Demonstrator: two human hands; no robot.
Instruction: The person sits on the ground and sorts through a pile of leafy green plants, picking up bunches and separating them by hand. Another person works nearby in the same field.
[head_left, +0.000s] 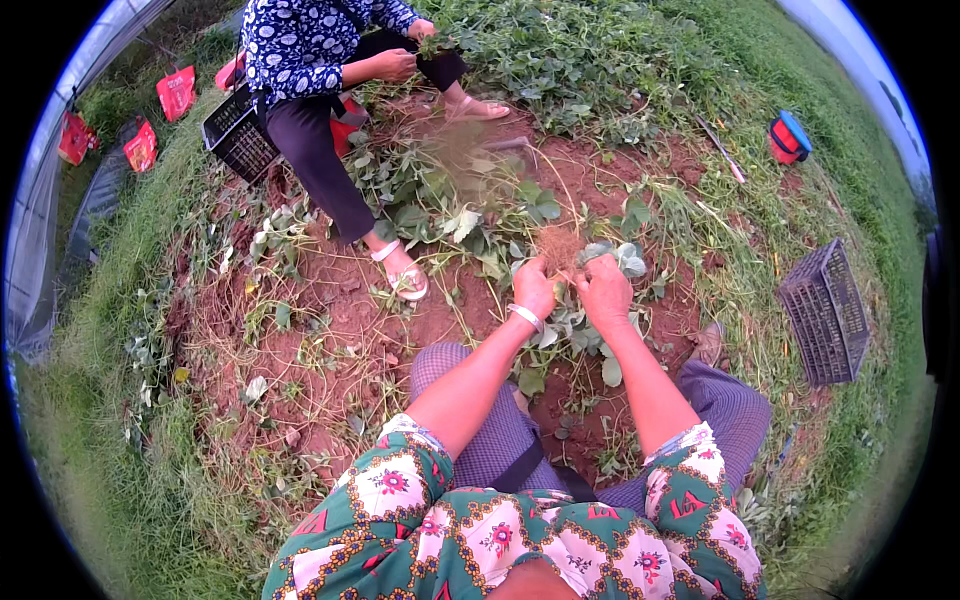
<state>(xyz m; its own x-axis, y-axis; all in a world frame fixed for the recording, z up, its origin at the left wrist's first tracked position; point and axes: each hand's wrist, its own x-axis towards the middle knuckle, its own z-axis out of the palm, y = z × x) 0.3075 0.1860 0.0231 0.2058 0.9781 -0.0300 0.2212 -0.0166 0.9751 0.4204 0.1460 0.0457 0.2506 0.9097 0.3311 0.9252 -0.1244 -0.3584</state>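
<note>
My left hand, with a pale bangle at its wrist, grips one side of an uprooted plant. Its tangled brown roots point away from me between both hands. On the other side, my right hand is closed on the plant's stem area. The fingertips meet around the stems, so the exact hold is partly hidden. Broad green leaves, which look like strawberry leaves, show beside my right hand. More leaves hang or lie below, between my forearms; which plant they belong to I cannot tell.
A seated co-worker handles a small plant at upper left, beside a black plastic crate. Another crate stands at right. A long-handled tool and a red-blue container lie beyond. Uprooted runners and leaves cover reddish soil.
</note>
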